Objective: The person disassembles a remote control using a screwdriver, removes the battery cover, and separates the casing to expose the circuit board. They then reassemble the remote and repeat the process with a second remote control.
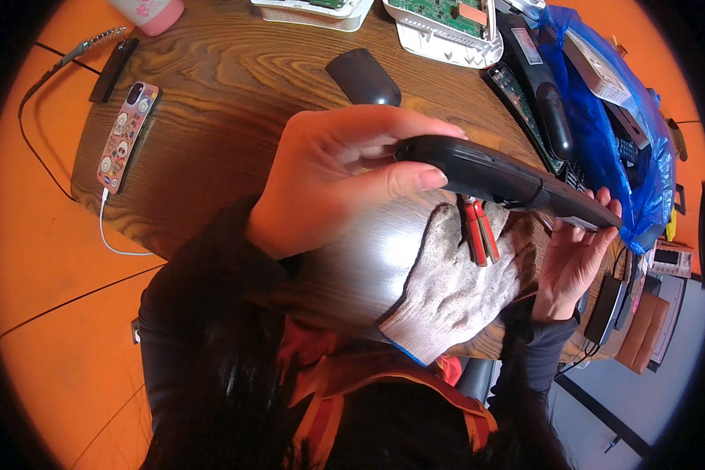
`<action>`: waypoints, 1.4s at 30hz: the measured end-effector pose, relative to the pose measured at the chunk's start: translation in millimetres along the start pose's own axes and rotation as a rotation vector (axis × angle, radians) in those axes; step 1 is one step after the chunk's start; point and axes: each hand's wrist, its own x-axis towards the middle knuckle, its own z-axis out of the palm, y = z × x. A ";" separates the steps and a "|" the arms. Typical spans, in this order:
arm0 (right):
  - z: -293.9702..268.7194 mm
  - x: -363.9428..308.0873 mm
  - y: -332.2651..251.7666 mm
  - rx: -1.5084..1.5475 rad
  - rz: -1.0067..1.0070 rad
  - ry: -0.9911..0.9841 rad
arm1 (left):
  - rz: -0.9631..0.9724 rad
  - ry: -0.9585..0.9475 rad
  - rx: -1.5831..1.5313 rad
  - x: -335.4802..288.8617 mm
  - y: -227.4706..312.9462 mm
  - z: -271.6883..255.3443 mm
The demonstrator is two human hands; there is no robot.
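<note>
A long black remote control (493, 172) is held on its side above the table, its narrow edge towards me. My left hand (345, 160) pinches its left end between thumb and fingers. At the right end, my right hand (576, 254) grips it from below, the fingertips showing past its edge. Beneath it lies a worn whitish work glove (454, 290) with a blue hem. Red-handled pliers (479, 231) rest on the glove, their jaws hidden by the remote control. Beyond my left hand is a dark curved plastic cover (363, 76).
Opened white casings with green circuit boards (439, 17) stand at the far edge. A blue plastic bag (580, 102) full of electronics is at the right, beside a black shell (536, 86) and a narrow board (517, 110). A charging phone (128, 137) lies left, near a pink cup (153, 14).
</note>
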 end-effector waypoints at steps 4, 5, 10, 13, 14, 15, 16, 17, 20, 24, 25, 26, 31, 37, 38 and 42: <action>0.3 2.5 -4.1 -0.028 -0.039 0.087 | -0.099 -0.028 0.034 0.0 3.2 -3.4; 2.9 3.2 -6.4 -0.060 0.014 0.038 | -0.154 -0.040 0.048 1.1 5.1 -4.4; 22.3 12.2 -3.9 -0.441 0.086 0.195 | -0.609 -0.280 -0.154 11.5 1.7 -0.4; 38.2 7.1 2.7 -0.394 0.210 0.105 | -0.712 -0.637 -0.190 8.7 -0.9 16.8; 42.3 4.1 4.2 -0.279 0.265 0.030 | -0.854 -0.710 -0.205 7.1 0.6 20.3; 43.0 5.4 1.8 -0.276 0.247 -0.038 | -0.744 -0.750 -0.179 7.0 1.8 22.7; 44.5 3.6 1.6 -0.101 0.259 -0.040 | -0.777 -0.704 -0.261 7.0 4.4 22.2; 44.1 4.3 0.5 -0.173 0.243 -0.066 | -0.808 -0.655 -0.346 7.1 7.0 20.8; 40.8 2.4 -5.3 -0.260 0.281 -0.054 | -0.795 -0.644 -0.355 8.8 6.4 14.9; 37.9 -0.3 -2.8 -0.350 0.193 -0.039 | -0.709 -0.692 -0.169 10.8 -6.2 11.4; 38.3 -0.4 -2.7 -0.372 0.233 0.006 | -0.692 -0.663 -0.166 9.9 -8.3 11.3; 39.2 0.7 -2.1 -0.366 0.218 -0.040 | -0.628 -0.645 -0.163 10.2 -10.2 11.0; 54.4 23.1 6.3 -0.352 0.395 -0.200 | -0.362 -0.320 -0.553 9.8 -7.7 4.5; 87.2 63.1 74.0 -1.267 -0.023 -0.818 | 0.020 -0.060 -1.084 21.5 -4.8 -32.1; 92.2 64.4 89.9 -1.269 -0.043 -0.850 | 0.046 -0.064 -1.055 22.1 -4.9 -34.6; 97.8 71.6 120.9 -1.272 -0.110 -0.920 | 0.010 0.018 -0.854 19.2 -4.5 -30.1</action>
